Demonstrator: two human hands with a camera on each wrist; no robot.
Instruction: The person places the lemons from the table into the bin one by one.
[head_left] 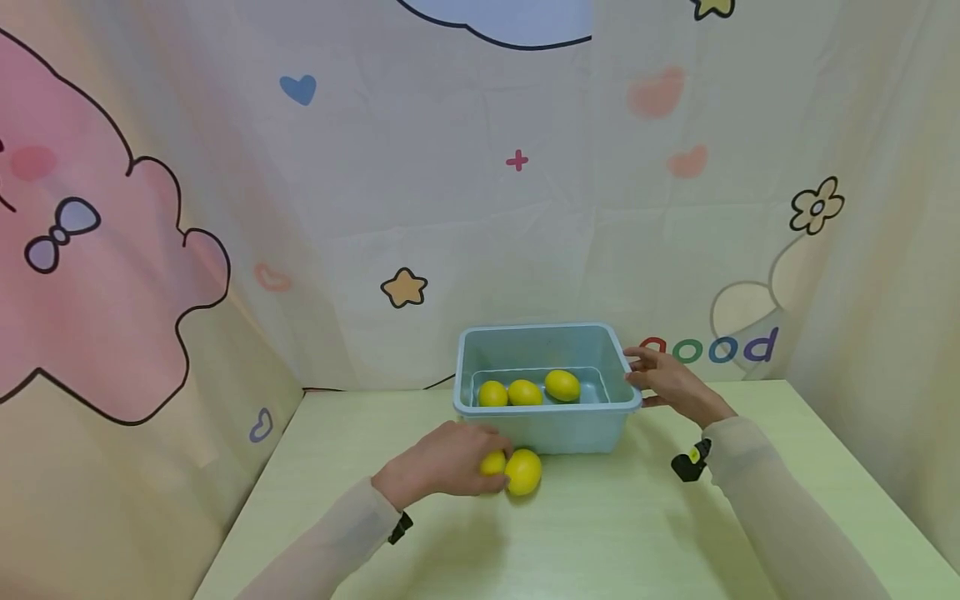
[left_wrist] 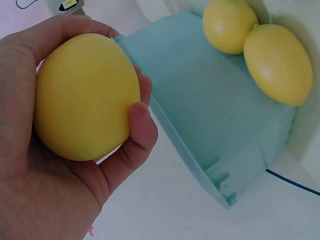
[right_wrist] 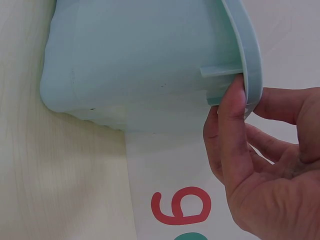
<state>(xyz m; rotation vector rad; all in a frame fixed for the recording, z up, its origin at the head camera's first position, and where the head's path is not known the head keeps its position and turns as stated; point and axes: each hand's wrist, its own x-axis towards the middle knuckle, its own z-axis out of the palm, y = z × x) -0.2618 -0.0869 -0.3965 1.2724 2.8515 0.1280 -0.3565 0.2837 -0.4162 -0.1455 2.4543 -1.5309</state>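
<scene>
A lemon [left_wrist: 87,97] sits in my left hand [head_left: 453,458], whose fingers curl round it in front of the light blue plastic bin [head_left: 543,429]. Just past those fingers, two more lemons [left_wrist: 277,65] lie against each other on the table by the bin's front wall; the nearer-looking lemon [head_left: 523,472] shows fully in the head view. Inside the bin are three lemons [head_left: 525,392] near its front side. At the bin's right end, my right hand [head_left: 667,379] pinches the rim [right_wrist: 253,60] between thumb and fingers.
The bin stands at the back of a pale wooden table [head_left: 600,533], close to a printed cloth backdrop [head_left: 360,192]. A thin dark cord [left_wrist: 295,182] runs behind the bin's left side. Small black devices are strapped to both wrists.
</scene>
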